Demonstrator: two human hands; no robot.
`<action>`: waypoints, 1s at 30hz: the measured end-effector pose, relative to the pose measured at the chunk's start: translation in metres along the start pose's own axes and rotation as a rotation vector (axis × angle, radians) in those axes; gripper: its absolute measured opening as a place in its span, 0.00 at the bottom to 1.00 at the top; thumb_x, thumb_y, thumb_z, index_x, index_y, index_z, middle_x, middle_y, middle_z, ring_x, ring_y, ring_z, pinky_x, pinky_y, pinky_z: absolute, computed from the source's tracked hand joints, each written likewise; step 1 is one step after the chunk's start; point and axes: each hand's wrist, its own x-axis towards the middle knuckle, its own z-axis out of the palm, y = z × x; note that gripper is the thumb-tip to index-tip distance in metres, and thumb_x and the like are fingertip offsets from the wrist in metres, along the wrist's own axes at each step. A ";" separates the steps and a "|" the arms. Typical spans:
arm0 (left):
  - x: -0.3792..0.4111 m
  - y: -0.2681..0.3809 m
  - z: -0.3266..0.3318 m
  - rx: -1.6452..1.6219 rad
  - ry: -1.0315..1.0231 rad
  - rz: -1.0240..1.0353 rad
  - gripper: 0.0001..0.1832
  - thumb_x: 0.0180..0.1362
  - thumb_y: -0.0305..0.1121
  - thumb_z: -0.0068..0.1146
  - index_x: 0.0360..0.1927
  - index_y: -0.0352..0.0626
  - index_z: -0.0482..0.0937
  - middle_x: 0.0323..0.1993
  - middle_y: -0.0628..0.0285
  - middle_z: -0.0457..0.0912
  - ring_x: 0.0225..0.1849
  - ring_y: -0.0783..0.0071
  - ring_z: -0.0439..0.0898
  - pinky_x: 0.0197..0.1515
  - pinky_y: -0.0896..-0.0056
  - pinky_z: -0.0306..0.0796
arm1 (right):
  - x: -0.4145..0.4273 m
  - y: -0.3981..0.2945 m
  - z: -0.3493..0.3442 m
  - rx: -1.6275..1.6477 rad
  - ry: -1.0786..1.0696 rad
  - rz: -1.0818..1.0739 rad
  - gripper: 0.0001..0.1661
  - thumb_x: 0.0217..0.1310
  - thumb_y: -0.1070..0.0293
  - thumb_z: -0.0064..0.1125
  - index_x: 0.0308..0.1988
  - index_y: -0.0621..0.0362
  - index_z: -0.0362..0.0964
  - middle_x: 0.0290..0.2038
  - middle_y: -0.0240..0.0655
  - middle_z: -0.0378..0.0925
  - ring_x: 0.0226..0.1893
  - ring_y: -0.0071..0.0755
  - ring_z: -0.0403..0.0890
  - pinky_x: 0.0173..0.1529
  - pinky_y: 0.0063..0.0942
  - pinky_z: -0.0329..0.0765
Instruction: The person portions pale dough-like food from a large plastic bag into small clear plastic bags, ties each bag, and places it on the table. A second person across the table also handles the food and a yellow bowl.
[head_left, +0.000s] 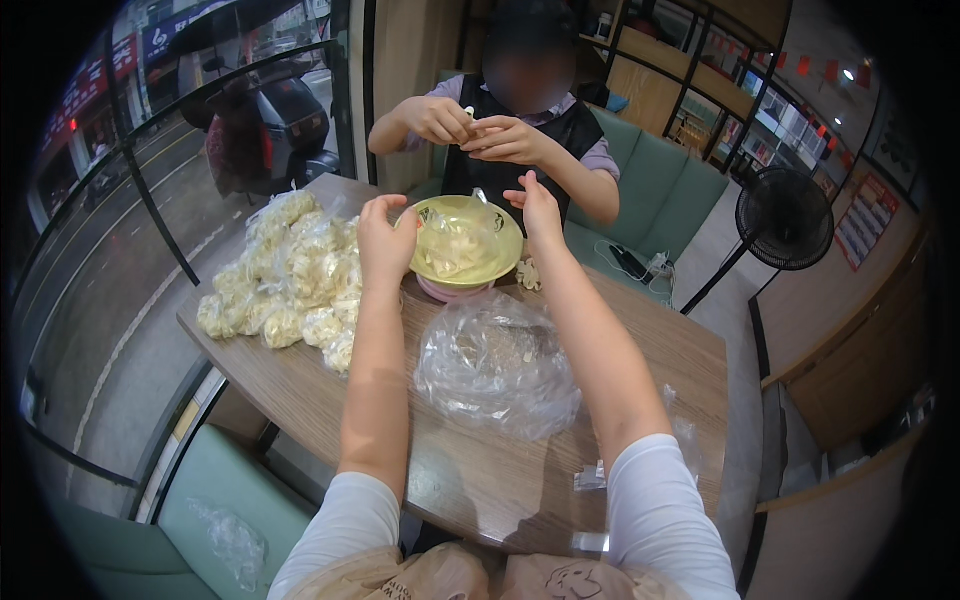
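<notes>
Both my arms reach over a wooden table. My left hand (388, 238) is at the left rim of a yellow-green bowl (510, 259), fingers curled apart from the thumb, with nothing plainly held. Raised beyond the bowl's right side is my right hand (538, 204), fingers apart and holding nothing. In the bowl lies a clear plastic bag (459, 244) with pale, flat pieces in it. The bowl rests on a pink base (452, 290). Between my forearms lies a big clear plastic bag (495, 367). Left of my left arm, many knotted bags of pale strips (292, 277) are heaped.
Across the table a person's two hands (480, 135) hold a small pale thing. Some pale pieces (528, 274) lie right of the bowl. Plastic scraps (590, 476) are near my right sleeve. A window is at left, green bench seats (637, 165) and a black fan (784, 217) at right.
</notes>
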 end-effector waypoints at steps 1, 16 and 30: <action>0.001 0.002 -0.001 -0.043 -0.002 -0.023 0.10 0.47 0.31 0.56 0.33 0.35 0.77 0.36 0.53 0.76 0.41 0.59 0.75 0.46 0.66 0.68 | 0.000 -0.001 0.001 0.018 -0.006 0.011 0.29 0.64 0.48 0.42 0.44 0.65 0.70 0.29 0.37 0.79 0.31 0.26 0.75 0.41 0.24 0.69; -0.006 0.005 0.007 -0.023 -0.255 -0.057 0.17 0.48 0.28 0.56 0.45 0.39 0.76 0.25 0.61 0.79 0.27 0.77 0.76 0.34 0.76 0.70 | -0.007 0.005 -0.004 -0.040 -0.064 -0.012 0.16 0.57 0.65 0.51 0.43 0.65 0.69 0.33 0.37 0.76 0.36 0.26 0.76 0.42 0.22 0.70; -0.016 0.020 0.009 0.120 -0.492 -0.017 0.27 0.48 0.41 0.58 0.53 0.43 0.72 0.39 0.47 0.79 0.44 0.54 0.77 0.48 0.63 0.68 | -0.023 0.003 0.010 -0.064 -0.197 0.023 0.21 0.51 0.65 0.62 0.44 0.64 0.69 0.35 0.36 0.77 0.34 0.26 0.76 0.39 0.20 0.71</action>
